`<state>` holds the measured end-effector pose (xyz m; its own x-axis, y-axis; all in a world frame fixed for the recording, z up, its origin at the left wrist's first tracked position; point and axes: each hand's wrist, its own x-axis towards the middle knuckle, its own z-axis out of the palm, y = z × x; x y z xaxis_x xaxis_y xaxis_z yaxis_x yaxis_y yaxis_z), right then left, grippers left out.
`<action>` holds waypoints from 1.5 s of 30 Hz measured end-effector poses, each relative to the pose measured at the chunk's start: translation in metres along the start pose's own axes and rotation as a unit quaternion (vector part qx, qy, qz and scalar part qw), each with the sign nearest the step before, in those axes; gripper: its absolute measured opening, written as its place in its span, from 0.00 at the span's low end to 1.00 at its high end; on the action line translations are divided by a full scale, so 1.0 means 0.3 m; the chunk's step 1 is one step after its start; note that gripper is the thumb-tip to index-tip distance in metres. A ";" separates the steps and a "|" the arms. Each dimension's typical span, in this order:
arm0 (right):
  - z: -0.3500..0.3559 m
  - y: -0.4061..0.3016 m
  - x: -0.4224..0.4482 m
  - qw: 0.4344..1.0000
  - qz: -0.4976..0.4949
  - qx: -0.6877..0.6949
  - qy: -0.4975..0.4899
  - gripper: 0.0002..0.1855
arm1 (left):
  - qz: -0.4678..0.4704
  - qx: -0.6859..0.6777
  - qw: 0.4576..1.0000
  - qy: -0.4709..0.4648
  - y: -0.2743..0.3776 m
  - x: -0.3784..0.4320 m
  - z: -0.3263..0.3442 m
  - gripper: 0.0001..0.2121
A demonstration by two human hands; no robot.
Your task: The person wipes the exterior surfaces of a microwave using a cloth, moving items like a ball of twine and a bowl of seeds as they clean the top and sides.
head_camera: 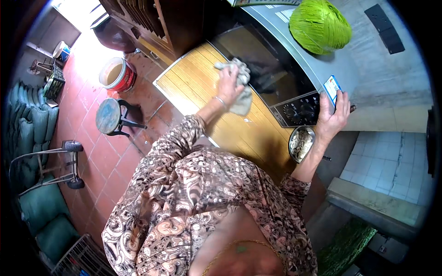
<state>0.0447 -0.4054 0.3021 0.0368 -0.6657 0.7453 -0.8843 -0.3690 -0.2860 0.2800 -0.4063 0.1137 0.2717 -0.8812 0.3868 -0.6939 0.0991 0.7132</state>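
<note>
My left hand [228,88] presses a damp-looking grey-white cloth [242,100] onto a yellow wood-slat surface [193,79], along the lower front edge of a black-fronted microwave oven [276,65]. The cloth is bunched at my fingertips and trails beside my wrist. My right hand [331,115] rests on the oven's corner by the control knobs, thumb and fingers spread either side of a blue-and-white label [332,86]. Beside my right wrist sits a metal bowl [301,144] with pale contents I cannot make out.
A ball of bright green twine [320,27] sits on the oven. On the tiled floor to the left stand a round stool [108,116], a red bucket [118,75] and a wheeled metal cart frame [57,165]. Stacked green sacks [34,120] line the far left. A tiled ledge [383,165] lies right.
</note>
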 end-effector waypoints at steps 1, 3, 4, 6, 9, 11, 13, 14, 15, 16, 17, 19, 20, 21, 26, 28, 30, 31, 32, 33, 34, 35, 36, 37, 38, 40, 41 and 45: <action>0.002 0.001 0.000 1.000 0.000 0.001 -0.002 0.29 | 0.011 -0.014 1.000 0.002 0.026 -0.044 0.039 0.33; 0.008 0.004 0.001 1.000 -0.009 0.014 0.006 0.30 | 0.055 -0.019 0.994 -0.092 0.054 -0.102 0.073 0.32; 0.010 0.008 -0.001 1.000 -0.010 0.012 0.004 0.30 | 0.076 -0.017 0.994 -0.080 0.117 -0.130 0.053 0.31; 0.013 0.012 0.001 1.000 -0.011 0.025 0.007 0.30 | 0.091 -0.069 0.986 -0.118 0.131 -0.133 0.050 0.29; 0.005 0.011 -0.003 1.000 -0.009 0.003 0.001 0.30 | 0.094 -0.133 0.972 -0.167 0.147 -0.112 -0.013 0.27; 0.002 0.025 0.004 1.000 -0.017 0.005 0.004 0.30 | 0.128 -0.162 0.976 -0.075 0.161 -0.076 -0.057 0.26; -0.001 0.012 -0.004 1.000 -0.013 -0.009 -0.005 0.30 | 0.118 -0.215 0.969 0.017 0.165 0.010 -0.116 0.25; -0.001 0.010 -0.001 1.000 -0.017 -0.003 0.000 0.30 | 0.168 -0.155 0.969 0.091 0.118 0.083 -0.123 0.24; 0.001 0.006 0.000 1.000 -0.014 -0.005 -0.001 0.30 | 0.215 -0.093 0.958 0.165 0.077 0.148 -0.125 0.23; 0.005 0.012 -0.003 1.000 -0.016 -0.001 0.001 0.30 | 0.220 -0.102 0.946 0.216 0.144 0.209 -0.180 0.22; 0.004 0.010 -0.004 1.000 -0.019 0.004 0.003 0.30 | 0.225 -0.110 0.931 0.268 0.226 0.275 -0.248 0.21; 0.005 -0.001 -0.004 1.000 -0.022 0.014 0.004 0.30 | 0.175 -0.121 0.918 0.335 0.246 0.330 -0.197 0.17; 0.000 -0.003 -0.005 1.000 -0.027 0.010 0.003 0.30 | 0.174 -0.112 0.910 0.360 0.256 0.320 -0.152 0.17; 0.001 -0.003 -0.004 0.999 -0.032 0.007 0.003 0.30 | 0.173 -0.104 0.901 0.383 0.261 0.305 -0.114 0.17; -0.018 -0.024 -0.007 1.000 -0.013 0.005 -0.012 0.30 | 0.184 -0.120 0.924 0.314 0.272 0.126 0.056 0.20; -0.026 -0.033 -0.008 1.000 -0.010 0.011 -0.019 0.30 | 0.198 -0.126 0.946 0.223 0.194 0.040 0.162 0.21; -0.023 -0.017 -0.014 1.000 -0.005 0.022 -0.018 0.31 | 0.223 -0.128 0.956 0.143 0.182 -0.023 0.202 0.22; -0.022 -0.010 -0.016 1.000 -0.004 0.021 -0.019 0.31 | 0.250 -0.108 0.955 0.121 0.200 -0.049 0.194 0.21; -0.023 -0.003 -0.019 1.000 -0.003 0.024 -0.019 0.31 | 0.253 -0.099 0.958 0.092 0.222 -0.089 0.181 0.18; -0.024 0.003 -0.015 0.999 -0.003 0.027 -0.017 0.32 | 0.258 -0.090 0.960 0.065 0.253 -0.116 0.152 0.16; -0.026 -0.004 -0.015 0.999 -0.004 0.030 -0.017 0.32 | 0.267 -0.072 0.960 0.038 0.255 -0.135 0.133 0.11; -0.028 -0.015 -0.014 0.999 0.001 0.024 -0.025 0.32 | 0.256 -0.060 0.965 0.004 0.237 -0.159 0.145 0.12; -0.028 -0.019 -0.012 0.999 0.008 0.022 -0.028 0.33 | 0.264 -0.060 0.963 0.001 0.231 -0.153 0.135 0.12; -0.020 -0.012 -0.011 0.999 0.008 0.027 -0.025 0.33 | 0.272 -0.060 0.960 -0.003 0.225 -0.147 0.125 0.12; -0.004 -0.002 -0.012 1.000 -0.017 0.015 -0.019 0.33 | 0.274 -0.054 0.960 -0.001 0.213 -0.145 0.121 0.12; 0.001 -0.012 -0.010 1.000 -0.028 0.010 -0.009 0.34 | 0.299 -0.062 0.950 -0.062 0.190 -0.135 0.091 0.12; 0.007 -0.019 -0.012 1.000 -0.025 0.008 -0.002 0.34 | 0.300 -0.052 0.951 -0.060 0.179 -0.132 0.068 0.12; 0.009 -0.067 -0.026 0.999 -0.030 0.009 0.019 0.35 | 0.342 0.009 0.924 -0.173 0.149 -0.112 -0.034 0.12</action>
<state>0.0634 -0.3947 0.3005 0.0721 -0.6175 0.7833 -0.8724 -0.4197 -0.2505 0.2466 -0.3674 0.1384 -0.4608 -0.7107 0.5316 -0.6359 0.6822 0.3608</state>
